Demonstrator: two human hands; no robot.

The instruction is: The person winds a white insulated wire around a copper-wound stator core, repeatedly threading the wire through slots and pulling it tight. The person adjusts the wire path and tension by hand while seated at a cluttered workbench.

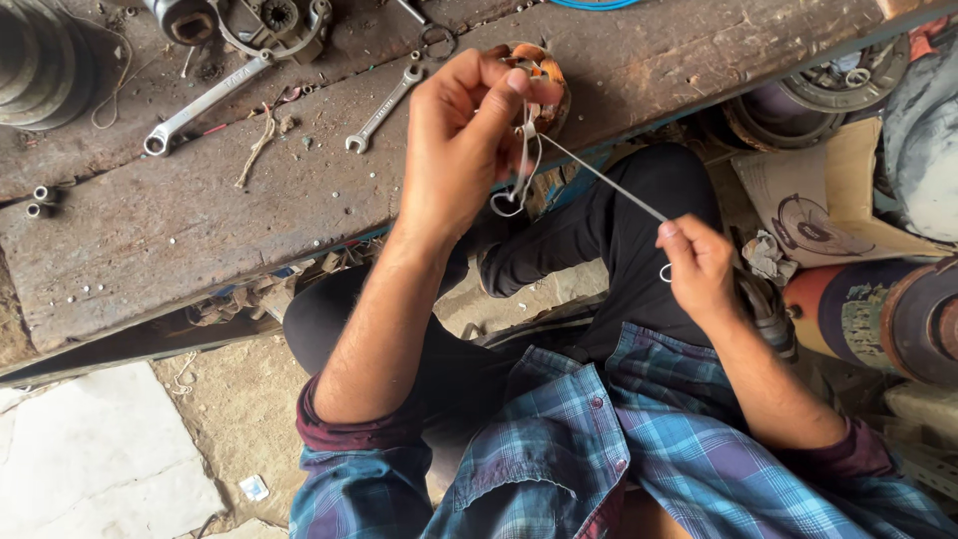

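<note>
My left hand (464,140) is raised over the edge of a worn wooden bench (200,220) and grips a small round part with copper windings (539,85) together with loops of white cord (514,195). A taut strand of that white cord (599,178) runs down to my right hand (699,265), which pinches its end near my knee. I sit with dark trousers and a blue plaid shirt, sleeves rolled.
Two spanners (205,105) (384,108) lie on the bench with scraps of string and small bolts. A ribbed black part (40,60) sits at the far left. Motor parts (798,105), cardboard (828,190) and a round drum (898,314) crowd the right side.
</note>
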